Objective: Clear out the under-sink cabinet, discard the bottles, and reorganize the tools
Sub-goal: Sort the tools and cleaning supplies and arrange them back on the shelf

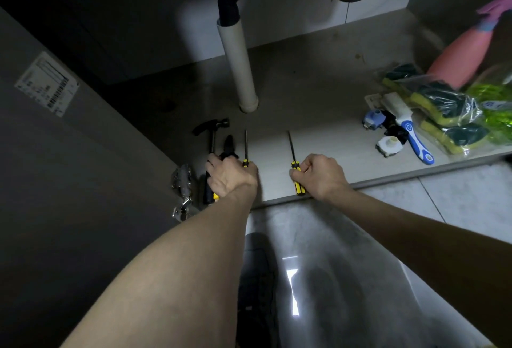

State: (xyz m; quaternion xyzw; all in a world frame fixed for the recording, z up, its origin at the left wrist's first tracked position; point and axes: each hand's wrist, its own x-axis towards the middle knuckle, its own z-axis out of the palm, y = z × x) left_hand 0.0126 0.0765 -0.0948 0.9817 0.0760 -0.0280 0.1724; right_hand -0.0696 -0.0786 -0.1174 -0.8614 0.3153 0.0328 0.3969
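Door sticker [47, 84]: far left of the drain pipe [238, 62], on the open cabinet door; a barcode and print show, too blurred to read.
Hammer [212, 131]: left of the pipe's foot, on the cabinet floor [318, 79], with pliers [229, 146] just beside it.
Left hand [231, 174]: fingers curled over the handles of these tools and the left screwdriver [245, 151]; which handle it grips cannot be told.
Right hand [321, 174]: fingers curled round the right screwdriver [296, 170], right of the pipe, blade pointing inward.
Cleaning goods: far right of the pipe lie a blue-handled brush [415, 134], bagged sponges [440, 106] and a pink spray bottle [462, 57].
Progress: tools appear nearly lined up; the bottle is not yet discarded.
Brands: none readable.
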